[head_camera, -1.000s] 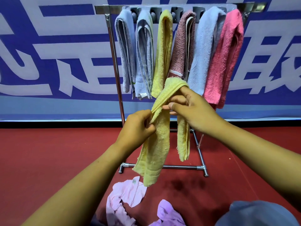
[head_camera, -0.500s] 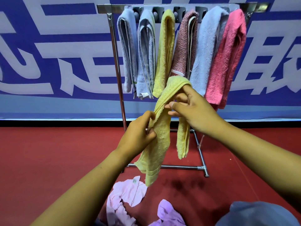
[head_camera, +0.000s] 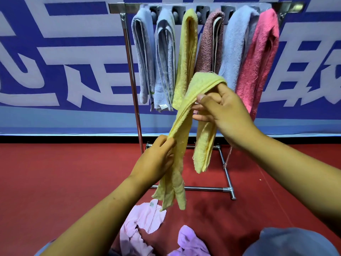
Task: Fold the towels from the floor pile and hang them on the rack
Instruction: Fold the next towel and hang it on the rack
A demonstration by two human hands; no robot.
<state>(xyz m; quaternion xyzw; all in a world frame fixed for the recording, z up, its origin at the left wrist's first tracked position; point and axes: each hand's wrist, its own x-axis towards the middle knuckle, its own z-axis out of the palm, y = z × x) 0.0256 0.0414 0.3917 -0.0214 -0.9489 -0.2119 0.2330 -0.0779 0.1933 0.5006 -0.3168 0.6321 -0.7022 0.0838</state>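
Yellow towel is in the air in front of the rack, draped over the right hand. The fold sits on top of the raised fingers; one end hangs short behind that hand, the longer end runs down and left to the left hand.

Right hand: fingers curled up through the fold, thumb pressed against the cloth, so it is holding the towel at the bend. Left hand: lower, fingers and thumb pinching the long strand about midway. Below that pinch the towel hangs loose, twisted into a few tails.

Rack bar carries six towels side by side, all folded over it: two pale blue towels on the left, a hung yellow one, a mauve one, another light blue towel, and a pink towel at the right end. The held towel's fold is just in front of the lower ends of the mauve and yellow ones; cannot tell if it touches them.

Floor pile: pale pink cloth and lilac cloth on the red floor, directly under the hanging tails, not touching them. Blue and white banner behind the rack.
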